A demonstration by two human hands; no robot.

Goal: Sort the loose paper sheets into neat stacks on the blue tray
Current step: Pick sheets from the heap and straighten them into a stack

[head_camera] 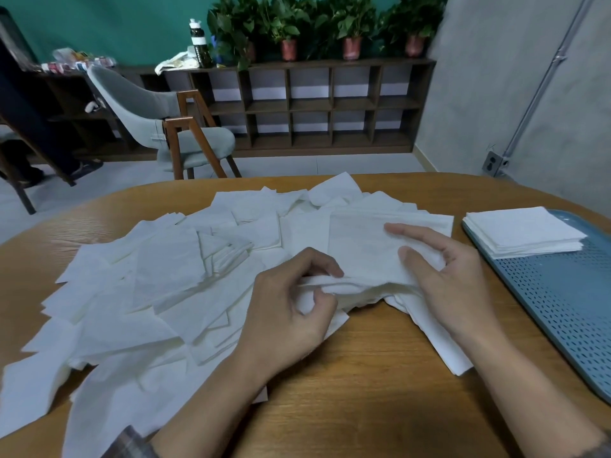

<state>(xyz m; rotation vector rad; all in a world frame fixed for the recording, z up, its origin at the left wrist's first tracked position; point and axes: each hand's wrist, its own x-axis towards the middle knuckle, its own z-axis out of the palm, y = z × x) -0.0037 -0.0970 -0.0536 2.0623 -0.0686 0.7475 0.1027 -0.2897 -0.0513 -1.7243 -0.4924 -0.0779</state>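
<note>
One neat stack [525,233] sits on the blue tray [562,292], but a big pile of loose sheets [148,292] covers the counter [363,391], where the left hand [291,302] and right hand [443,269] both pinch one sheet [360,249].

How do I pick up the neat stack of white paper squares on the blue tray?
Take the neat stack of white square paper sheets by its near edge, coming from your side of the blue perforated plastic tray. That edge faces you with its layers showing. Slide fingers under, thumb on top, so the sheets probably stay together.
</note>
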